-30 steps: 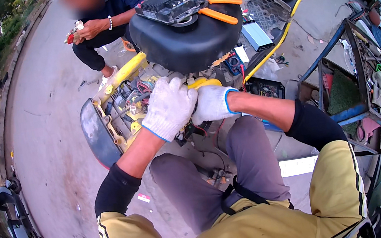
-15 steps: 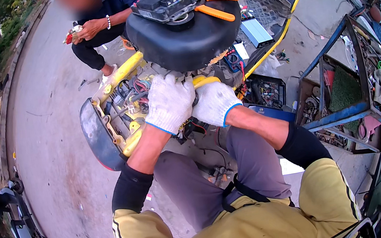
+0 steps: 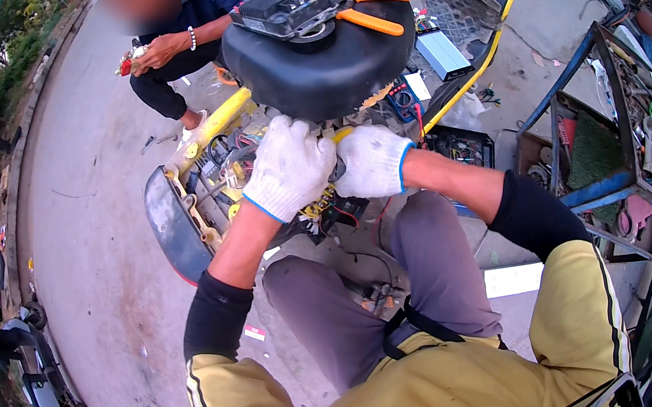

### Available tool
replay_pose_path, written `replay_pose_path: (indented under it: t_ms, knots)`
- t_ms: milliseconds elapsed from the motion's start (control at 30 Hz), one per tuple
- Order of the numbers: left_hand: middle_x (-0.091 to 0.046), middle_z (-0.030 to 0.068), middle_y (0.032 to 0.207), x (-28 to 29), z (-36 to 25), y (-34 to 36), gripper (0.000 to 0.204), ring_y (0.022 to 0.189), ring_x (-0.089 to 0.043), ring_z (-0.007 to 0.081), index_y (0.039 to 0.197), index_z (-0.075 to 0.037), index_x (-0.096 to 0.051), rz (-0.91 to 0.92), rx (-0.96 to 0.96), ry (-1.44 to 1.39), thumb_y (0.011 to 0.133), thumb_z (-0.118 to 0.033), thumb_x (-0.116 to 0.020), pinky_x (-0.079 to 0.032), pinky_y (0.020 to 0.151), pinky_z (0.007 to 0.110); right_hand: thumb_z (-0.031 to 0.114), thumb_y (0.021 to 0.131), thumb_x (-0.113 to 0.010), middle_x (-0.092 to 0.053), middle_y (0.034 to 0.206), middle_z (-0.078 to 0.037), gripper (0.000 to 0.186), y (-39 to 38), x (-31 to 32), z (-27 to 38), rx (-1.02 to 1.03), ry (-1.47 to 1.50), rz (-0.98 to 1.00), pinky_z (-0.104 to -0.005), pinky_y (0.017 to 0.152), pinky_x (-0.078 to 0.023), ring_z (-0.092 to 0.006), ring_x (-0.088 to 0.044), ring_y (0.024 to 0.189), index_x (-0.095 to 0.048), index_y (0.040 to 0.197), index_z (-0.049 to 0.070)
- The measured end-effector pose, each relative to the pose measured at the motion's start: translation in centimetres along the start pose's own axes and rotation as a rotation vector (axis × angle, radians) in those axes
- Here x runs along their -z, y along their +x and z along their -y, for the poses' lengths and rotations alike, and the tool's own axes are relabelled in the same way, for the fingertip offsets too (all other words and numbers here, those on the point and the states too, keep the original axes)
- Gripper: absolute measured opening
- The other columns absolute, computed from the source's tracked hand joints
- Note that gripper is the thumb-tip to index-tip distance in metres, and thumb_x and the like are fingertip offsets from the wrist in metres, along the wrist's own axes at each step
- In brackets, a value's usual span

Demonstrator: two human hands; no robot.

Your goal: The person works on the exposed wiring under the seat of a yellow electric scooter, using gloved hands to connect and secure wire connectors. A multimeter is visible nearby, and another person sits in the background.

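Both my hands wear white knit gloves with blue cuffs. My left hand [image 3: 289, 168] and my right hand [image 3: 371, 160] are pressed close together over the wiring [image 3: 227, 163] inside a yellow scooter frame [image 3: 217, 123], just under its raised black seat [image 3: 322, 61]. The fingers of both hands curl around something small that the gloves hide. A yellow part [image 3: 343, 133] shows between the two gloves. On top of the seat lie a black controller box [image 3: 284, 9] and orange-handled pliers [image 3: 373, 11].
A squatting person [image 3: 178, 32] in dark clothes faces me beyond the scooter, holding something small. A blue metal rack [image 3: 608, 119] with tools and rags stands to my right. A grey box [image 3: 442, 54] lies by the seat. Parked scooters [image 3: 39, 373] line the left edge.
My hands have shifted slightly and drawn closer together under the seat. The view has tipped a little, bringing the seat and the squatting person lower in the picture.
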State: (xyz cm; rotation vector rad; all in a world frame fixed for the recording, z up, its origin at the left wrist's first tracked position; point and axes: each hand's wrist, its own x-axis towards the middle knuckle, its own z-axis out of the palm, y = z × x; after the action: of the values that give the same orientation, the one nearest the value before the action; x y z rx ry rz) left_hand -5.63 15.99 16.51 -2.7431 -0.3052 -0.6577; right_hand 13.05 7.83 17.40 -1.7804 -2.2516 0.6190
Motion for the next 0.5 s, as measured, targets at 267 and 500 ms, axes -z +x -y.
replay_pose_path:
  t_ms: [267,500]
  knots:
    - [-0.065,0.0036,0.075,0.8,-1.6,-1.1,0.013,0.083,-0.062,0.0261,0.079,-0.012,-0.064,0.060,-0.030,0.155,0.078,-0.023,-0.071,-0.050,0.079,0.045,0.044,0.083,-0.082,-0.078,0.085,-0.017,0.043,-0.1,-1.8,-0.1,0.061,0.381,0.117,-0.0488,0.072,-0.059,-0.0340,-0.075,0.074,-0.080,0.097,0.004]
    - [-0.072,0.0073,0.087,2.3,-2.1,0.4,0.020,0.096,-0.068,0.0291,0.090,-0.010,-0.070,0.217,0.011,0.069,0.075,-0.023,-0.076,-0.053,0.086,0.045,0.037,0.079,-0.082,-0.076,0.081,-0.015,0.036,1.9,-3.8,-2.0,0.092,0.282,0.159,-0.0475,0.068,-0.055,-0.0342,-0.071,0.072,-0.081,0.094,0.005]
